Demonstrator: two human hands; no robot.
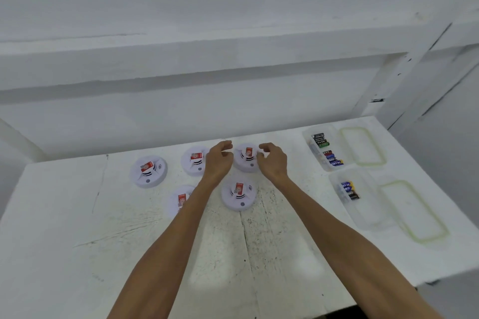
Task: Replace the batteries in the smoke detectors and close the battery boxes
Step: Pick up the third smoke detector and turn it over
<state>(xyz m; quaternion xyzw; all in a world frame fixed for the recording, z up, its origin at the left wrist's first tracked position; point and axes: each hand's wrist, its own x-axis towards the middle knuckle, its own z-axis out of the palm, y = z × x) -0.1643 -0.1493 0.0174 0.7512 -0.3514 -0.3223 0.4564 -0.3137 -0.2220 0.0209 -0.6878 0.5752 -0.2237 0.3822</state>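
1. The left hand (219,162) and the right hand (272,163) are being held on either side of the far detector (245,163). The fingers are loosely curled and grasping nothing. Whether the right fingertips are touching its rim cannot be told. The flanking pose is judged to be preparing a two-handed pickup.
2. Four more detectors are lying face-up close by: the middle detector (194,160), the left detector (148,171), the near detector (239,195) and the covered detector (178,202), which is being partly hidden by the left forearm.
3. Batteries are being kept in the far tub (334,137) and the near tub (368,215). The far lid (363,146) and the near lid (414,212) are lying alongside, probably for a short reach.
4. The bare table (77,254) toward the near edge is being left as working room. The lids are lying close to the right edge, and the wall is standing just behind the far row.
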